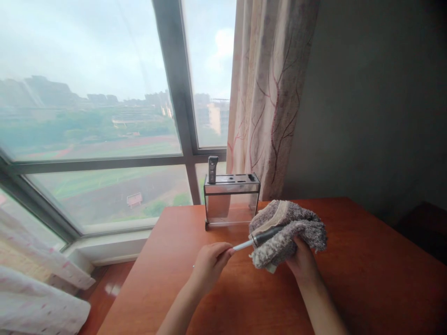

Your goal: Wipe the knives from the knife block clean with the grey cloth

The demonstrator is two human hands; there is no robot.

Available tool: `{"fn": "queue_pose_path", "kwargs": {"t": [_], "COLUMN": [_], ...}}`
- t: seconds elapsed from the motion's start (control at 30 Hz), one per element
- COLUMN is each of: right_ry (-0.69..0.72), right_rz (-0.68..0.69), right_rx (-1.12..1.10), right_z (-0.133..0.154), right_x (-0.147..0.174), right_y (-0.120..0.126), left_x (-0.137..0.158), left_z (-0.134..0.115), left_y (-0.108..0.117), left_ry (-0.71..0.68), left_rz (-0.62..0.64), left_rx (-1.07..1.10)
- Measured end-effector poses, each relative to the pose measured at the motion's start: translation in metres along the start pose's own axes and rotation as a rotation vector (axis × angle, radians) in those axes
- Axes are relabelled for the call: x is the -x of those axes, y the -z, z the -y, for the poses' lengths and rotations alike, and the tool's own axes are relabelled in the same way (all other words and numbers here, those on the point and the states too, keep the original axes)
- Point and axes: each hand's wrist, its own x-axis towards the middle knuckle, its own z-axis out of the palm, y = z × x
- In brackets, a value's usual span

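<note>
My left hand (212, 264) is closed in a pinch around the far end of a thin, pale rod (243, 244). The rod runs into a black handle (267, 236) with a shiny collar, which looks like a sharpening steel. A fluffy grey cloth (296, 228) with a beige band is folded about the handle. My right hand (301, 258) grips this cloth from below and the right, its fingers partly hidden. Behind them stands a clear knife block (230, 207) with a slotted top. One dark knife handle (213, 169) sticks up from its left end.
Everything is above a reddish-brown wooden table (167, 279). A large window (104, 116) fills the left and back, with a patterned curtain (268, 93) beside it. A grey wall (377, 116) is at the right. White curtain fabric (42, 298) hangs at lower left.
</note>
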Motion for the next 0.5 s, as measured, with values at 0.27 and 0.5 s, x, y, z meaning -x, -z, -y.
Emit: {"fn": "queue_pose_path", "kwargs": {"t": [0.27, 0.5], "right_ry": [-0.050, -0.116], "right_rz": [0.065, 0.109], "right_rx": [-0.040, -0.034], "right_z": [0.002, 0.000], "right_x": [0.003, 0.009], "right_y": [-0.001, -0.003], "left_x": [0.001, 0.000], "left_z": [0.000, 0.002], "left_y": [-0.012, -0.019], "left_ry": [0.251, 0.251], "left_rz": [0.230, 0.138], "left_rx": [0.523, 0.459]}}
